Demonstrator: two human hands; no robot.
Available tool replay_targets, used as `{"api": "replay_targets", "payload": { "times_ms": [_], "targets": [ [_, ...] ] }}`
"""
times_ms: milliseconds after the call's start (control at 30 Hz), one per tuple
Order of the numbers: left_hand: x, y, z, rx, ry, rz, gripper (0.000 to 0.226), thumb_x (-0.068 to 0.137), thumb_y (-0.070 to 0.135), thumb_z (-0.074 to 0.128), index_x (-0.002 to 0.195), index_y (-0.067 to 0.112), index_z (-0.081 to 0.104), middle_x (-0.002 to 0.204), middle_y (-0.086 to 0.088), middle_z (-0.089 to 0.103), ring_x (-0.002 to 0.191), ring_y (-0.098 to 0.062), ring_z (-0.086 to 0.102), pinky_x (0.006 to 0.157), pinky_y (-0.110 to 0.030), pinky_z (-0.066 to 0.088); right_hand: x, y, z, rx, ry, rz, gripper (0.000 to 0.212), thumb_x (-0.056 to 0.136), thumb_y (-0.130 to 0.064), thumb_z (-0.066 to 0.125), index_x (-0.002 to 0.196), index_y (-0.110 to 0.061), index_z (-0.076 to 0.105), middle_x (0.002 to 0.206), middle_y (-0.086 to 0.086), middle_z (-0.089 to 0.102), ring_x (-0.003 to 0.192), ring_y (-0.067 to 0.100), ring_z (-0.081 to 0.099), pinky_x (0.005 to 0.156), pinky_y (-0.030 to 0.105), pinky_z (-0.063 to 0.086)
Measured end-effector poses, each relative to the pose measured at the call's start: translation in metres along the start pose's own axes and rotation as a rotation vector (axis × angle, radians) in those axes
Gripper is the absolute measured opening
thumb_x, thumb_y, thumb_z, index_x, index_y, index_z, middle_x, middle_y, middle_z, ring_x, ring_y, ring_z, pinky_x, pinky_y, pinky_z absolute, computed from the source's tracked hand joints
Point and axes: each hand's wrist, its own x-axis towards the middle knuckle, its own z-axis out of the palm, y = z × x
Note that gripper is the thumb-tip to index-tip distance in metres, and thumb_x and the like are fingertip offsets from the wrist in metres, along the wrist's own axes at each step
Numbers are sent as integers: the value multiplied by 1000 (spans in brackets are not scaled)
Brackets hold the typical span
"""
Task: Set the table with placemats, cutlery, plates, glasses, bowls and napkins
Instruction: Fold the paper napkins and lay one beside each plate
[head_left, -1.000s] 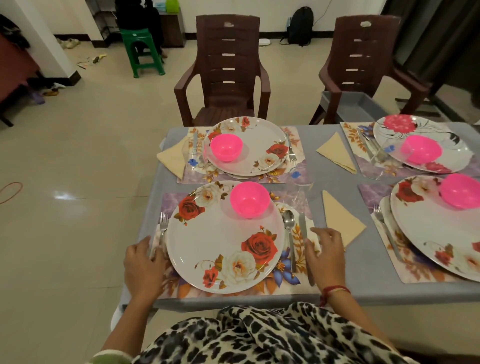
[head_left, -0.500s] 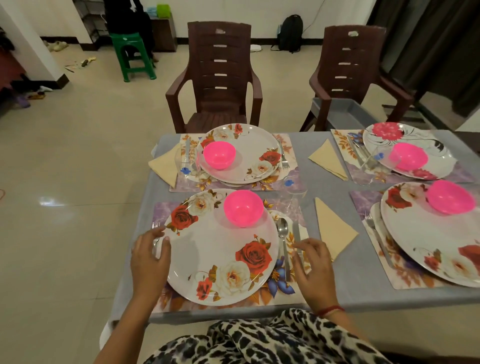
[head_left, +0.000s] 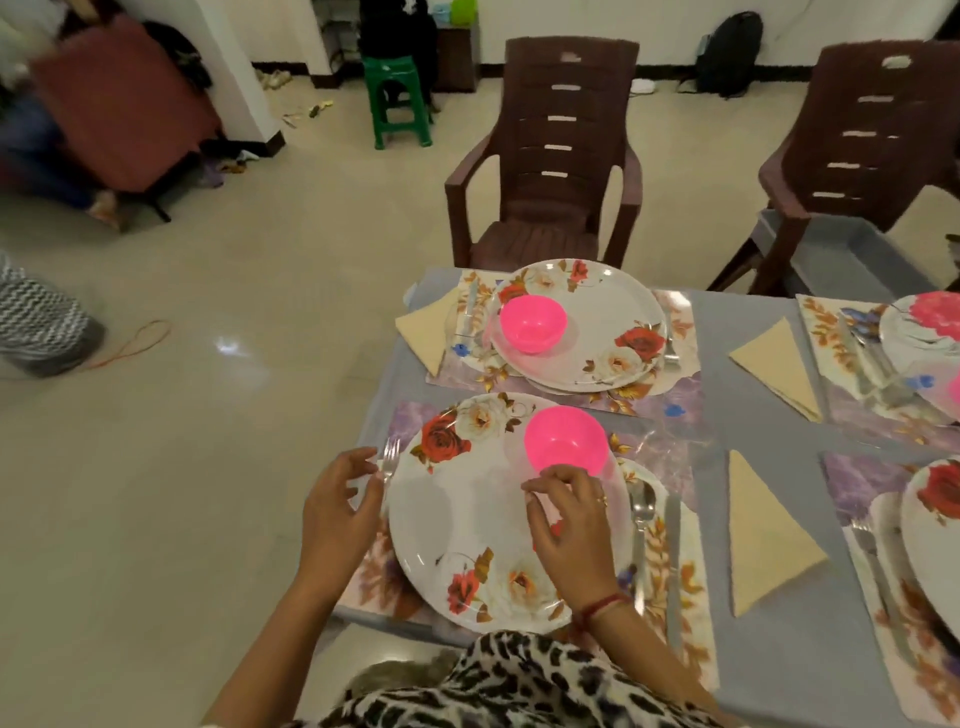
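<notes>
Near setting, status at this moment. The plate (head_left: 467, 519) is lying on its placemat (head_left: 670, 587) at the tabletop's (head_left: 748, 431) near left corner. The bowl (head_left: 566, 441) is standing on the plate's far right part.

Change noted: half a second ago the right hand (head_left: 571, 525) was resting beside the spoon (head_left: 641, 514) and knife (head_left: 672, 551). It is now reaching across the plate, with curled fingers (head_left: 550, 475) arriving at the bowl's near wall. Whether they are pinching the bowl or only touching it cannot be told. The left hand (head_left: 343, 499) has left the plate's edge and is now sitting just beside the fork (head_left: 390, 457). Its fingers are loosely spread, and contact with the fork cannot be confirmed.

Spoon and knife are lying side by side right of the plate. A folded napkin (head_left: 763, 540) is lying further right on the bare tabletop.

Assessment: nothing is being added at this setting. Both hands appear to be making small corrections, the right to the bowl's position and the left to the fork's alignment. The three other settings in view are already carrying plates and bowls, so the task is judged to be close to finished. A glass at this setting is too faint to confirm.
</notes>
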Motion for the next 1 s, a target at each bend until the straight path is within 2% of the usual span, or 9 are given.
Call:
{"api": "replay_targets", "payload": {
  "times_ms": [67,167,267,400,467,533,700,867,1000],
  "targets": [
    [2,-13,-13,-3,-1,-35,21,87,21,62,107,26,60,96,14,60,89,-7,60,71,-21,47,9,-11,14,16,8,1,23,87,-32,47,92,-21,67,99,-7,51,98,11,44,87,8,29],
    [10,-36,-36,10,-23,-19,28,84,28,56,111,25,60,99,19,57,93,1,57,76,-19,45,22,-31,38,83,48,38,15,87,-25,54,89,-20,68,96,-9,48,97,5,43,88,5,27],
    [33,-73,-69,10,-6,-57,25,89,12,60,112,22,61,103,7,59,97,-6,59,82,-28,47,30,-59,74,94,40,14,19,85,-29,52,88,-20,68,96,-9,49,97,2,44,88,10,31],
    [76,-129,-122,-25,-14,-77,24,90,11,60,108,27,62,103,8,59,99,-10,60,82,-31,49,43,-101,135,114,88,-5,20,82,-29,51,87,-19,68,97,-11,51,95,10,49,85,20,39],
    [105,-163,-156,-32,-56,-88,24,90,11,60,105,30,61,102,10,60,99,-11,61,80,-29,49,48,-123,177,101,143,33,20,82,-28,51,87,-17,68,95,-11,52,93,5,47,84,16,39],
    [135,-189,-183,-43,-66,-95,27,90,11,59,102,35,60,103,7,62,98,-11,61,78,-27,47,55,-137,214,56,223,35,20,83,-27,51,87,-16,68,91,1,58,91,6,47,85,12,37],
    [192,-227,-227,-96,-118,-149,25,92,13,58,104,34,60,109,5,63,102,-8,59,75,-20,45,79,-173,285,24,200,98,10,82,-23,55,87,-24,64,92,-4,53,90,2,47,82,22,42],
    [231,-236,-227,-171,-226,-142,27,91,13,59,100,38,60,107,6,63,99,-7,60,73,-17,44,107,-195,314,2,240,153,13,81,-17,61,89,-28,64,95,-5,53,97,-3,46,79,38,49],
    [267,-231,-219,-168,-335,-82,27,91,15,59,101,40,60,105,8,63,99,-6,60,75,-20,46,133,-197,321,-11,295,203,14,82,-18,62,89,-30,62,97,-14,50,97,-5,47,76,26,45]
  ]
}}
